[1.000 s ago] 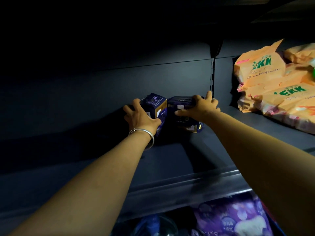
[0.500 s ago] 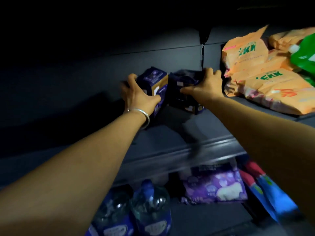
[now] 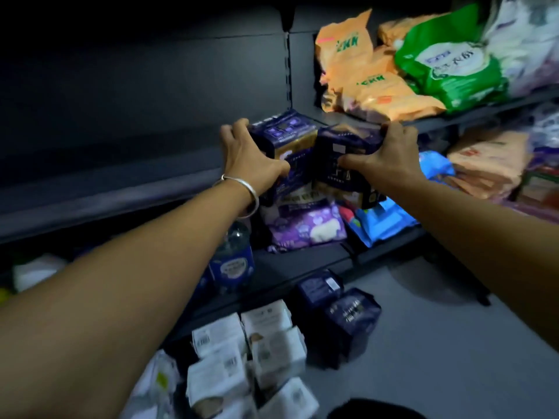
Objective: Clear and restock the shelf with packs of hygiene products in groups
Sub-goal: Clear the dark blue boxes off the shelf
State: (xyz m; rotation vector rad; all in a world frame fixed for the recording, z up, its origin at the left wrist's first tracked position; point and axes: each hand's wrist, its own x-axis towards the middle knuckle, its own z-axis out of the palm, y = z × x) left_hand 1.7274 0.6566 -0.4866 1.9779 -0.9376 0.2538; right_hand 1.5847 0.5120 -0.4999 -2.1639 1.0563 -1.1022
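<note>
gripping two blurred dark packs point(image 3: 317, 152), both hands point(image 3: 251, 164), labels unreadable

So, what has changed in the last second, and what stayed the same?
Both dark blue packs have come off the shelf and toward the person: the left hand carries the left pack, the right hand the right pack. The view has tipped down, so the floor packs now show. Each hand keeps its grip, and the packs remain side by side.
</note>
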